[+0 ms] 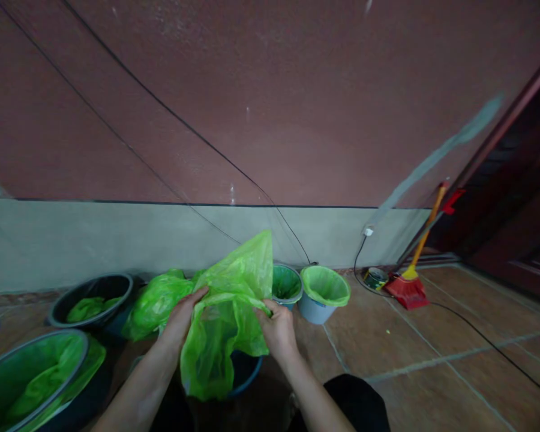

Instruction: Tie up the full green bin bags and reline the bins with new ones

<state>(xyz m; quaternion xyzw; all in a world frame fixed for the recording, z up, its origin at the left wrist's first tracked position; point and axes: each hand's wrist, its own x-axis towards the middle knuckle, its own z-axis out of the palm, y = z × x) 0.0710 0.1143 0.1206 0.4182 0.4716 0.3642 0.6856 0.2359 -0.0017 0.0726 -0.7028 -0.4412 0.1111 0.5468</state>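
A thin bright green plastic bag (227, 312) hangs between my two hands, low in the middle of the view. My left hand (182, 321) is closed on its left edge. My right hand (276, 330) pinches its right edge. The bag droops over a dark blue-rimmed bucket (247, 372) that sits on the floor right under my hands and is mostly hidden.
Against the wall stand a white bucket lined in green (324, 294), a grey bucket (287, 284), a filled green bag (155, 303) and a black basin (92, 300). A large lined basin (31, 378) sits at bottom left. A red dustpan with a broom (409, 282) leans right; a cable (477, 336) crosses the tiles.
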